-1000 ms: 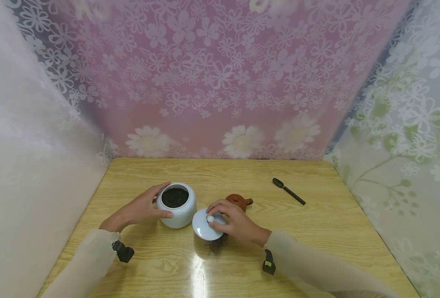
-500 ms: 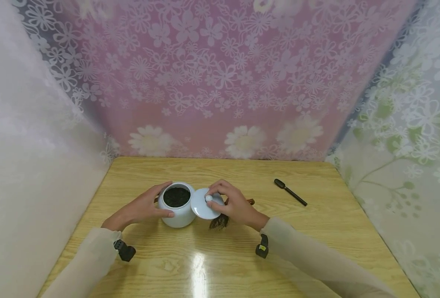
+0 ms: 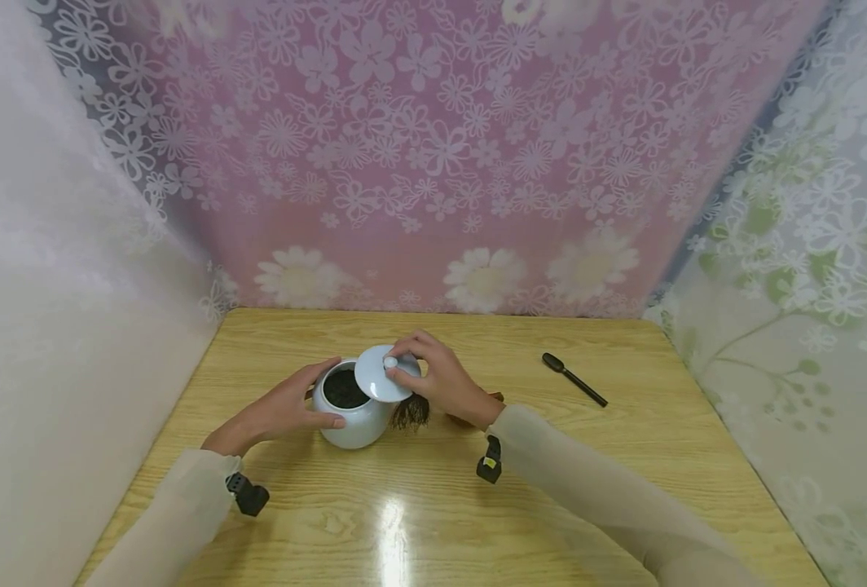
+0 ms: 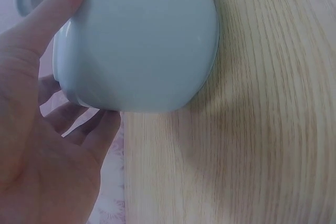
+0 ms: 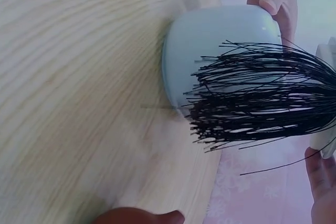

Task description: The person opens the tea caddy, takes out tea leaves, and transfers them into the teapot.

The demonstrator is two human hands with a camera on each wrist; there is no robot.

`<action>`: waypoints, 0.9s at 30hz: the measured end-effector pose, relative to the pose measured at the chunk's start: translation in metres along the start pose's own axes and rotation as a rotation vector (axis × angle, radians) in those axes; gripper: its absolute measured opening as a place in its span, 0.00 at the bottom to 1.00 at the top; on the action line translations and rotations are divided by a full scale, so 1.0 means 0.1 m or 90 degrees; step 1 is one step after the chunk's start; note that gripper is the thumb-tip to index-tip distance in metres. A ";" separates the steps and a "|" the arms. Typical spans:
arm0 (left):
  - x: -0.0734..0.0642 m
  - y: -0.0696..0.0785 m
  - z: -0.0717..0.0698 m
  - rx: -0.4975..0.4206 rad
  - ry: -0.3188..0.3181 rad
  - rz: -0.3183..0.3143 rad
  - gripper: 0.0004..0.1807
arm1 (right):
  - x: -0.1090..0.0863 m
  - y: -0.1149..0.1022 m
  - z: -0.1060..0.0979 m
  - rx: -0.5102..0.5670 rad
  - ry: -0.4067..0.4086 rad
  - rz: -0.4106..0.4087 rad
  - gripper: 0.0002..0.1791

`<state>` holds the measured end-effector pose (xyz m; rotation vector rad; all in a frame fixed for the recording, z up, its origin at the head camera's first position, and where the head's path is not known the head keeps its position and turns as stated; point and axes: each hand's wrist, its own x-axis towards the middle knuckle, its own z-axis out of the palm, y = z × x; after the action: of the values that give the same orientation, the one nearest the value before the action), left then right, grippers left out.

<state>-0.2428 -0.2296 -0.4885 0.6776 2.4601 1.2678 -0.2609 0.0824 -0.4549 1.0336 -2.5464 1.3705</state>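
A round white tea jar [image 3: 360,430], uncovered, stands upright on the table with dark tea leaves [image 3: 344,390] inside. My left hand [image 3: 279,412] grips it from the left, thumb near the rim and fingers round the far side. By its knob, my right hand [image 3: 444,379] pinches the white lid [image 3: 373,380], which is tilted and overlaps the right part of the jar's mouth. Beneath the lid hangs a tassel of dark strands [image 5: 247,93], reaching down beside the jar in the right wrist view. The left wrist view shows the jar's smooth side [image 4: 142,45] close up.
A reddish-brown clay teapot [image 3: 461,421] sits right of the jar, mostly hidden under my right wrist. Farther right lies a black scoop [image 3: 574,380] with a long handle. Patterned curtains [image 3: 433,163] close in the wooden table [image 3: 316,522] at the back and sides.
My right hand has carried the lid and its tassel up and left, from beside the jar to over the right of its mouth. My left hand has kept its hold.
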 end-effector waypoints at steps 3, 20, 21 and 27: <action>0.00 0.00 0.00 -0.001 -0.001 0.005 0.61 | 0.08 -0.01 0.05 -0.004 0.003 0.005 0.12; 0.03 -0.04 0.00 -0.020 -0.008 0.043 0.53 | 0.33 -0.04 0.28 0.002 -0.035 -0.001 0.14; 0.03 -0.03 0.00 -0.022 -0.010 0.046 0.52 | 0.33 -0.03 0.30 0.002 -0.039 0.000 0.14; 0.00 -0.04 0.01 -0.022 -0.007 0.048 0.53 | 0.35 0.00 0.39 -0.011 -0.070 -0.002 0.14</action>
<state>-0.2436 -0.2310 -0.4922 0.7734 2.4193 1.3267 -0.2783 0.0349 -0.4657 1.1385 -2.6273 1.3240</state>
